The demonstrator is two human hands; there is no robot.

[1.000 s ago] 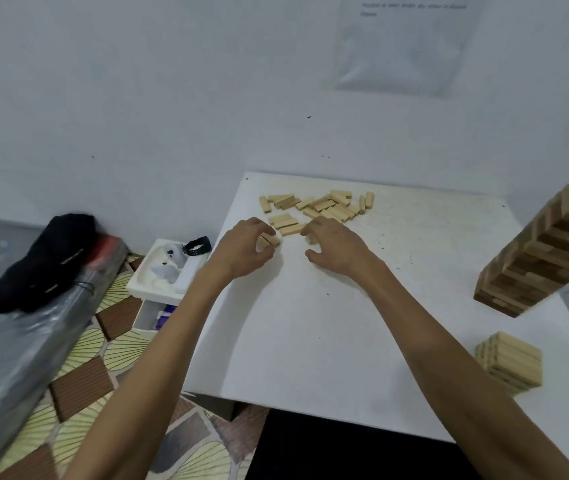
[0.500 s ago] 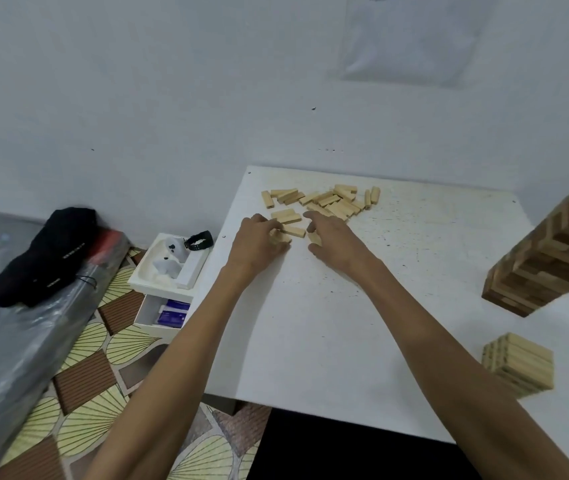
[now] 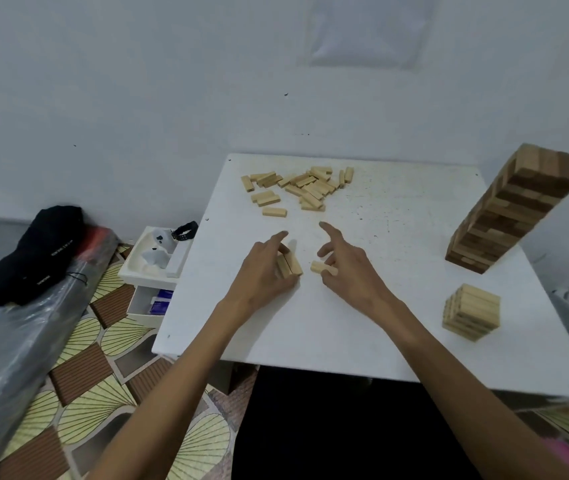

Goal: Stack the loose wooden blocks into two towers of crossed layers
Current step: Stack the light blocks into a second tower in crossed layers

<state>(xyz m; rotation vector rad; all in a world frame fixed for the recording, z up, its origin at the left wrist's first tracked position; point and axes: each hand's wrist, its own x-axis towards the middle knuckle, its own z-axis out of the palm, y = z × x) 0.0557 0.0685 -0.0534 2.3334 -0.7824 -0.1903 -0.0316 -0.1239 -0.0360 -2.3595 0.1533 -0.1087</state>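
1. Left of the table (image 3: 310, 327) lie a black bag (image 3: 30, 251) and a white tray (image 3: 158, 258), both apart from the work.
2. The left hand (image 3: 262, 275) grasps a pair of blocks (image 3: 290, 265) held side by side, low over the table. Their long axis runs away from the person, slightly slanted.
3. The right hand (image 3: 348, 271), just beside it, pinches a single block (image 3: 319, 267) under curled fingers, with the index finger stretched out. This block lies crosswise, roughly left to right.
4. The loose pile (image 3: 307, 188) lies beyond both hands, near the far edge.
5. The short tower (image 3: 471, 311) stands well to the right of both hands, near the right edge, so the right hand is nearer. The three held blocks would probably make its next layer. They must then lie across its top blocks, whose direction I cannot tell for certain.
6. The tall tower (image 3: 515, 209) stands behind the short one, farther from the person.
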